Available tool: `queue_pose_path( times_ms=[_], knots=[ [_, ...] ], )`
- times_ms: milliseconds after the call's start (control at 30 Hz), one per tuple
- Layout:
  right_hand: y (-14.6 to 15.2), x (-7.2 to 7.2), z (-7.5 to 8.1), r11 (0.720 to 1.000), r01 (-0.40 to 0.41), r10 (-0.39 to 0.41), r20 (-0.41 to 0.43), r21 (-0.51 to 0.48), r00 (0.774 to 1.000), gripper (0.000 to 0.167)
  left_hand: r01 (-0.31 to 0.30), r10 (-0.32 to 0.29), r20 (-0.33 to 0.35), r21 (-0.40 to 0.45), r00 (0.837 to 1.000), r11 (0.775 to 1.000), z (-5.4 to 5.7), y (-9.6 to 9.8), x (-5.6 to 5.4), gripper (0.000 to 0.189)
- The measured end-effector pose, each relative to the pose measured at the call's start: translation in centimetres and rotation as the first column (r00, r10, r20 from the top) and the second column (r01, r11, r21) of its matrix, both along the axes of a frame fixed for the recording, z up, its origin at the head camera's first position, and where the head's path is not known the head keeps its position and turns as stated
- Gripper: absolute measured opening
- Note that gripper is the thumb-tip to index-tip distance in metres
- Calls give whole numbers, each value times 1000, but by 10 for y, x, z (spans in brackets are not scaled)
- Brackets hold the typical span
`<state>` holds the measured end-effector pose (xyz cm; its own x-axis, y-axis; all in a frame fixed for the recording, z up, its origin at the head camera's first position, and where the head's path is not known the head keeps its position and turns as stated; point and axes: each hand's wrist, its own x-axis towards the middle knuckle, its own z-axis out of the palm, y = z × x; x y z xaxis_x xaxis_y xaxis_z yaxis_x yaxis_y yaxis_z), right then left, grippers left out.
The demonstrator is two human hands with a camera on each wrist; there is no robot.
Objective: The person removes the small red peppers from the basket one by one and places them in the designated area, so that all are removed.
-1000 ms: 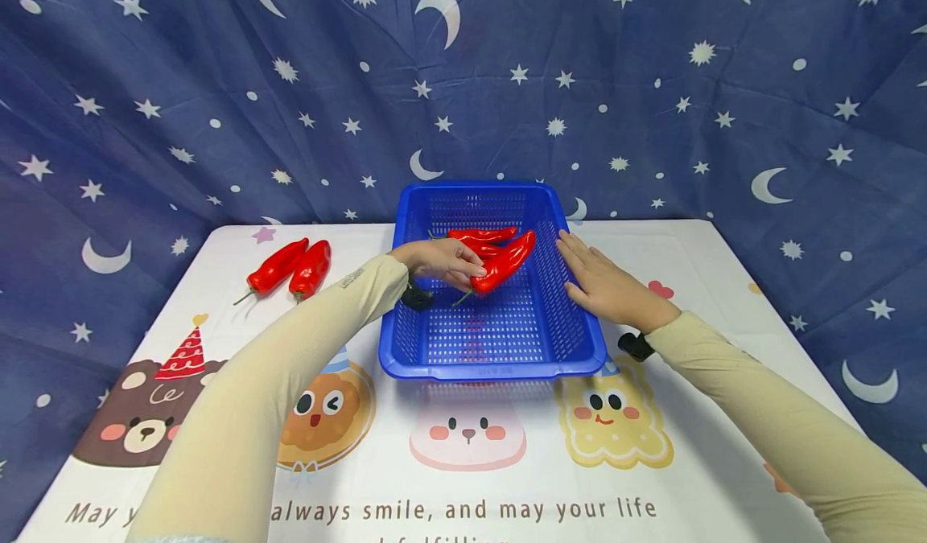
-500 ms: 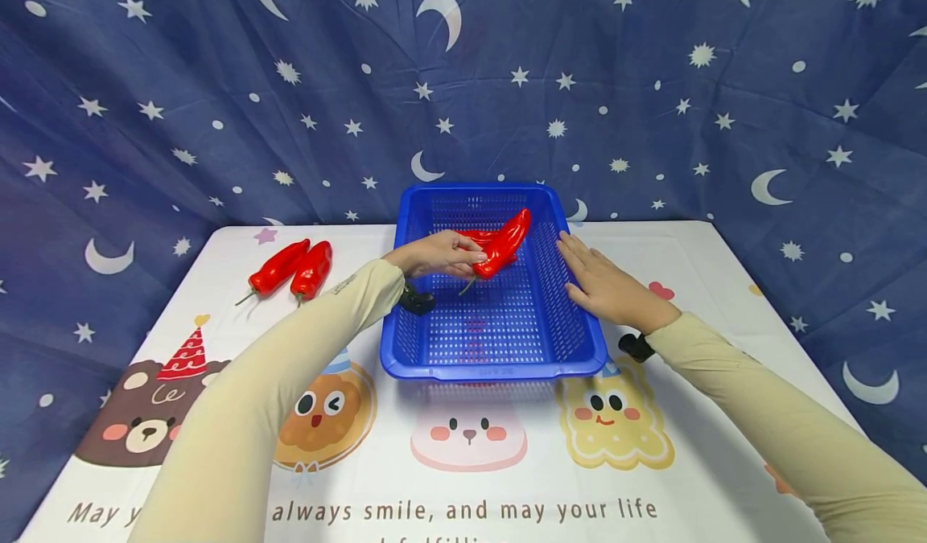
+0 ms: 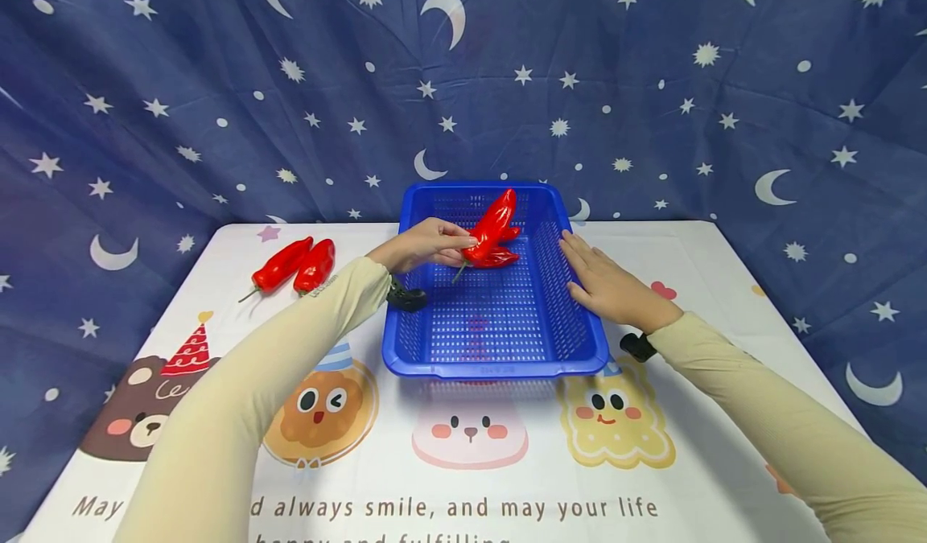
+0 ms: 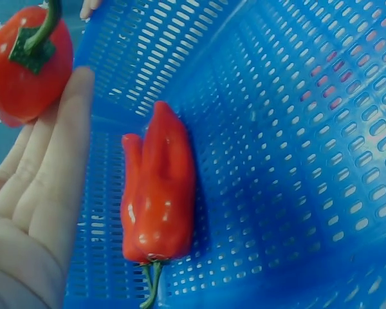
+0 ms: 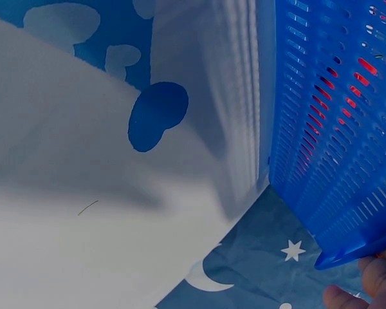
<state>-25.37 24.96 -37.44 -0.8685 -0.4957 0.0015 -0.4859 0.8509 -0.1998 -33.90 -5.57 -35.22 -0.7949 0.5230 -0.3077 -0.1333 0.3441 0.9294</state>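
My left hand [image 3: 427, 244] grips a glossy red pepper [image 3: 494, 220] near its stem end, over the back of a blue plastic basket [image 3: 495, 370]. The held pepper tilts with its tip up. In the left wrist view, this pepper [image 4: 29, 71] rests against the fingers [image 4: 67, 129], its green stem toward the camera. Below it, two more red peppers [image 4: 162, 193] lie side by side on the basket floor. My right hand [image 3: 608, 281] lies along the basket's right rim, fingers straight. The right wrist view catches only some fingertips [image 5: 378, 277] at that rim.
Two red peppers [image 3: 282, 265] lie together on the white printed tablecloth [image 3: 471, 414], left of the basket beside my left forearm. A dark blue curtain [image 3: 623, 92] with moons and stars hangs behind the table.
My left hand has risen and moved back and slightly left with the pepper, which now points more upward. My right hand has stayed at the basket rim.
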Motion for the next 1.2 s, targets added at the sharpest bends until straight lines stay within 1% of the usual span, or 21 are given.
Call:
queue_pose_path(
  times_ms=[133,300,433,567,700,867,1067,1200],
  knots=[
    [1,-1,0,1000,-11,11,-9,-1,1000,67,-53,52,-21,-9,998,999,5,-5,3,47],
    [2,-1,-1,1000,-25,25,-22,-3,999,66,-115,114,-20,-7,993,993,16,-11,9,48],
    [2,-1,-2,1000,-22,22,-17,-6,1000,66,-142,142,-12,12,990,990,23,-17,15,46],
    [1,-1,-2,1000,-17,17,-13,-5,1000,66,-171,171,-15,3,985,985,30,-24,20,45],
    [2,0,-2,1000,-17,17,-12,-13,1000,66,-186,185,-30,-21,982,982,35,-34,25,47],
    [2,0,-2,1000,-13,13,-11,-10,1000,67,-213,212,-38,-29,977,977,39,-48,29,50],
    [3,0,-3,1000,-7,7,-7,-7,1000,67,-234,232,-53,-38,971,972,39,-66,32,50],
    [3,1,-3,1000,-7,6,-8,-21,1000,66,-228,226,-45,-35,973,973,38,-77,34,52]
  ],
)
